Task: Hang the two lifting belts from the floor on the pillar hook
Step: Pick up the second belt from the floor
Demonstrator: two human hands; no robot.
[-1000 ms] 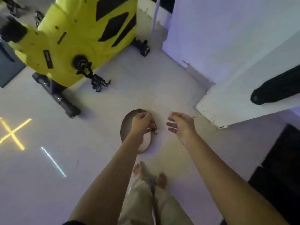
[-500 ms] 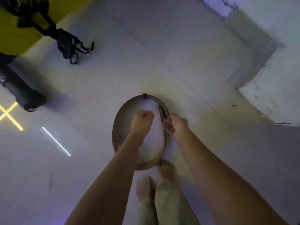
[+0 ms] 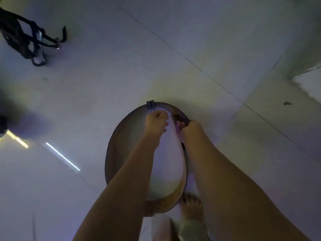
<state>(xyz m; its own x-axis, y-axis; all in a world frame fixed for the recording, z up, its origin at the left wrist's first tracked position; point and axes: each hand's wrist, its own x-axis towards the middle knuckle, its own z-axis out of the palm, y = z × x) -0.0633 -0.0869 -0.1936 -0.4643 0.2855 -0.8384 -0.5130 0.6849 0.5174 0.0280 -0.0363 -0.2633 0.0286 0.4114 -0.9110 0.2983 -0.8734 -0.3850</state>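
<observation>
From my remote seat I look straight down at a brown belt [image 3: 111, 150] curled into an oval loop that stands on its edge on the pale tiled floor [image 3: 173, 58]. Its far end carries a small dark keeper [image 3: 150, 104], and its near end curves round just in front of a bare foot [image 3: 192, 205]. My left hand [image 3: 157, 121] is curled into a loose fist inside the loop near the far rim; I cannot tell whether it grips anything. My right hand [image 3: 190, 128] sits on the loop's right wall, its fingers [image 3: 179, 126] clenched around the strap and a dark part of it there. Both forearms cross the loop from the near side. I see only this one belt. Open tile spreads wide on the far side and to the right of the loop, cut by thin grout lines. A tangle of black straps and hooks [image 3: 33, 42] lies well apart at the far left, and a pale raised edge [image 3: 309, 84] stands at the far right. Bright streaks of light [image 3: 62, 156] cross the floor to the left.
</observation>
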